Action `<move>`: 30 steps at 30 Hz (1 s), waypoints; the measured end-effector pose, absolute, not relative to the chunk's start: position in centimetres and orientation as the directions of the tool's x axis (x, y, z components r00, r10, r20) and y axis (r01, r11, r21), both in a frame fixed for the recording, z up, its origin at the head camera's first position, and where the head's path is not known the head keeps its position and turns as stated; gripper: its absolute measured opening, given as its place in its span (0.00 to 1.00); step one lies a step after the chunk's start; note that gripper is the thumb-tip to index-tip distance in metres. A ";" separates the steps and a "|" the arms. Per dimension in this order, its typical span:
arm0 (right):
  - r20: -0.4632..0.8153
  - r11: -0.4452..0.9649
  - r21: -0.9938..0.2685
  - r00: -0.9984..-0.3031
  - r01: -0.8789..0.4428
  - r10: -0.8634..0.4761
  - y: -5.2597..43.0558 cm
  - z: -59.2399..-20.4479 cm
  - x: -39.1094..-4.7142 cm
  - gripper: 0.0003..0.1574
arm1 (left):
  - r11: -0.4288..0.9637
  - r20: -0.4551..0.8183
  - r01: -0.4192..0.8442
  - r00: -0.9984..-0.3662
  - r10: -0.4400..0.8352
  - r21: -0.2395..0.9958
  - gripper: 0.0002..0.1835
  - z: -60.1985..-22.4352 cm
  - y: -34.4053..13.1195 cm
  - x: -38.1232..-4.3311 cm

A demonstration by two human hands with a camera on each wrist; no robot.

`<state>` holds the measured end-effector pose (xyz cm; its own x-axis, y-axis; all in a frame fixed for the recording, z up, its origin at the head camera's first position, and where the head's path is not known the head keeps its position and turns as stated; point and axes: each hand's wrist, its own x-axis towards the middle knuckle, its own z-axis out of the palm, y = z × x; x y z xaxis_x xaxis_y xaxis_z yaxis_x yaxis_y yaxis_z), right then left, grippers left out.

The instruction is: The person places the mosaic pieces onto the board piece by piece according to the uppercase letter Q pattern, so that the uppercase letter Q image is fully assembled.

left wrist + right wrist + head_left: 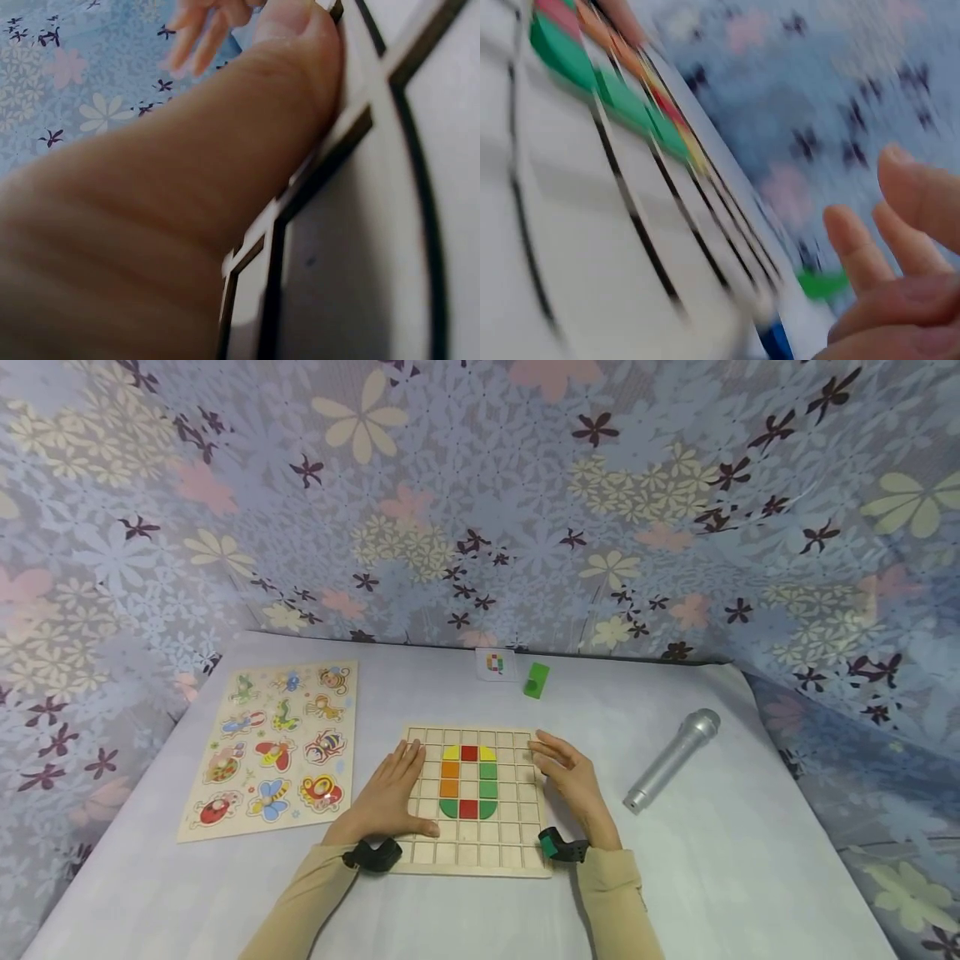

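Observation:
A wooden grid board [517, 835] lies between the two hands. On it, coloured tiles form a ring: yellow corners and a red tile [468, 753] at the far end, orange tiles [449, 778] on the left, green tiles [488, 780] on the right, and red between green corners at the near end. The left hand [386, 797] rests flat along the board's left side, fingers extended and thumb [292, 67] over the grid cells. At the right edge, the right hand [573, 781] has relaxed, slightly bent fingers [862, 255] and holds nothing.
Left of the board lies an insect picture puzzle [292, 747]. A small card [496, 665] with a coloured ring pattern and a green block [536, 680] sit at the table's far side. To the right is a silver microphone [672, 762]. Flowered cloth [480, 510] hangs behind.

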<state>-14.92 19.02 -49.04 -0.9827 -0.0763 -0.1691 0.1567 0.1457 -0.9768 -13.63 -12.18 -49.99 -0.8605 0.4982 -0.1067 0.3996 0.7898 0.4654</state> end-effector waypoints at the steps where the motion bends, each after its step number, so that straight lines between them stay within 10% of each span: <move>1: -0.190 0.146 -0.972 -0.981 0.184 -0.028 19.7 -49.2 -15.0 0.31 | 0.790 -0.110 0.399 -0.860 0.499 0.465 0.68 -50.0 -12.2 -13.6; 12: -0.135 0.490 -0.860 -0.989 0.146 0.057 21.1 -49.9 -15.1 0.33 | 0.789 -0.101 0.409 -0.858 0.504 0.458 0.68 -49.9 -12.2 -13.8; 30: -0.073 0.560 -0.820 -0.992 0.121 0.107 21.0 -50.2 -15.3 0.22 | 0.791 -0.099 0.408 -0.860 0.500 0.456 0.69 -50.2 -12.2 -13.7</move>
